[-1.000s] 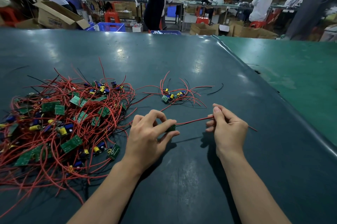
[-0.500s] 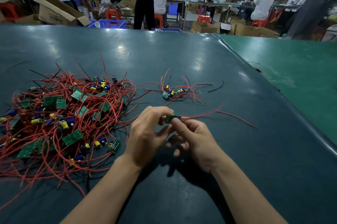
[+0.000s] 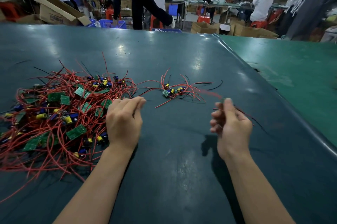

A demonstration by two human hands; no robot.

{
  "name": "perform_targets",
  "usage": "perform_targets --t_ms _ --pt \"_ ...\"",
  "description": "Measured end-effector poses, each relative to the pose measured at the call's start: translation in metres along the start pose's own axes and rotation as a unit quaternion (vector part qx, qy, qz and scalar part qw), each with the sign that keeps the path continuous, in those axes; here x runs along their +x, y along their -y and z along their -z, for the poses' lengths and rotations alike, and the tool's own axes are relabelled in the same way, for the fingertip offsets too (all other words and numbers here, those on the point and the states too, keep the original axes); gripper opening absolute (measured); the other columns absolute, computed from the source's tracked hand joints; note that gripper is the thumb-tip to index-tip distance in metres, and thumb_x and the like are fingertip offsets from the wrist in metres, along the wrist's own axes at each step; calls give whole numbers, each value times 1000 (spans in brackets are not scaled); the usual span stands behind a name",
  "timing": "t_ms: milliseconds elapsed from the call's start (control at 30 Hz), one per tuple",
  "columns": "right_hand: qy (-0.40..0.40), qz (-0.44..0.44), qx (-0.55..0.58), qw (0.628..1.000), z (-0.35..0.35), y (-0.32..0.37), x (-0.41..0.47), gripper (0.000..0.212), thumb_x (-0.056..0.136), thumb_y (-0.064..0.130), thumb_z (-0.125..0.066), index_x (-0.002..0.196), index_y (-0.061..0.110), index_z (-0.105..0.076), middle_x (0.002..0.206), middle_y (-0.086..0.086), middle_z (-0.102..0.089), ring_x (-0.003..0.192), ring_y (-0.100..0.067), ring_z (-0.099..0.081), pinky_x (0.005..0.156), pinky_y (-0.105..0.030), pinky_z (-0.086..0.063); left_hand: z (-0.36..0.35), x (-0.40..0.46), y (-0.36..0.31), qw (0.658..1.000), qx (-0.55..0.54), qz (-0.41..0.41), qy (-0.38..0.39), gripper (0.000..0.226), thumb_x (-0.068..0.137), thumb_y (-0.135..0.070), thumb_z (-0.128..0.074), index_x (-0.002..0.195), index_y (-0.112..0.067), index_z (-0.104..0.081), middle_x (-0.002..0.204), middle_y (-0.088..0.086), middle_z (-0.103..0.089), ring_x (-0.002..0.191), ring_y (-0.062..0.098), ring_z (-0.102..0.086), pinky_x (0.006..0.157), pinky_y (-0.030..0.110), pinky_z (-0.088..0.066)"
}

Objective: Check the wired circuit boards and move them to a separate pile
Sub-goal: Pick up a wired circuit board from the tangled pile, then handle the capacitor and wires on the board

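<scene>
**Right hand carrying one checked board toward the small pile**

The right hand (image 3: 231, 125) is raised above the table (image 3: 182, 178), its thumb and fingertips pinched on a small board (image 3: 224, 100) at the top of the grip; the board is blurred, so only a green edge can be made out. Red wires (image 3: 209, 93) trail from it toward the small pile (image 3: 175, 91), and thinner ends hang behind the hand.

Step judged: the board is being taken to the small pile just ahead and to the left. It is best set down at the near edge of that pile, with its wires laid the same way as the others, so that nothing is dragged back out when the hand is withdrawn.

The left hand (image 3: 124, 123) is held beside the big heap (image 3: 54, 114), fingers loosely curled, nothing seen in them. The next board should be lifted from the top of the heap, since the wires there are heavily tangled.
</scene>
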State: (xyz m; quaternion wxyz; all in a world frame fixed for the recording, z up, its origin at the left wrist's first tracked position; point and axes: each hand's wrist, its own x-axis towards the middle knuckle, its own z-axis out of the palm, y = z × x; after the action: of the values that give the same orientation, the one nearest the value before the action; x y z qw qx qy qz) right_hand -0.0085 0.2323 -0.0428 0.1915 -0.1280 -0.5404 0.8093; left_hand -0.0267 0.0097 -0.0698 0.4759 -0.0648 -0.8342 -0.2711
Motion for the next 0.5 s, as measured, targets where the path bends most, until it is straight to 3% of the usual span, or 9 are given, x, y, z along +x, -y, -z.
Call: perform_targets --t_ms 100,267,367,433,500 --pt "-123 -29 77 989 6 2 6 29 97 29 -60 75 10 -63 49 5 -60 38 -6 -50 37 -16 -38 3 -1 0 995 79 60 30 9 88 -16 -71 91 -8 -75 85 8 -72 79 35 -60 72 43 -44" --pt "-206 -99 178 957 12 5 10 17 94 8 -63 78 7 -59 61 -2 -66 44 -5 -62 45 -13 -47 5 0 -2 951 231 168 122 33 89 -30 -64 116 -11 -67 122 14 -58 110 38 -49 89 48 -36" --pt "-217 -121 197 948 15 7 11 16 95 0 -59 80 3 -55 55 -4 -67 46 -8 -65 45 -13 -48 3 -2 -3 930 273 186 160 40 94 -41 -54 114 -9 -67 127 15 -57 111 37 -53 93 45 -34" --pt "-194 -131 163 959 14 6 10 17 98 8 -56 82 6 -58 55 -2 -69 46 -7 -65 42 -14 -46 2 -2 -4 922 286 188 179 45 97 -46 -48 111 -9 -69 122 13 -60 108 35 -54 91 44 -35" --pt "-163 -121 96 974 11 2 9 20 99 15 -55 80 10 -62 53 3 -67 41 -5 -58 38 -14 -41 3 0 0 924 280 190 179 35 98 -36 -48 109 -10 -69 114 13 -63 104 34 -56 88 43 -37"
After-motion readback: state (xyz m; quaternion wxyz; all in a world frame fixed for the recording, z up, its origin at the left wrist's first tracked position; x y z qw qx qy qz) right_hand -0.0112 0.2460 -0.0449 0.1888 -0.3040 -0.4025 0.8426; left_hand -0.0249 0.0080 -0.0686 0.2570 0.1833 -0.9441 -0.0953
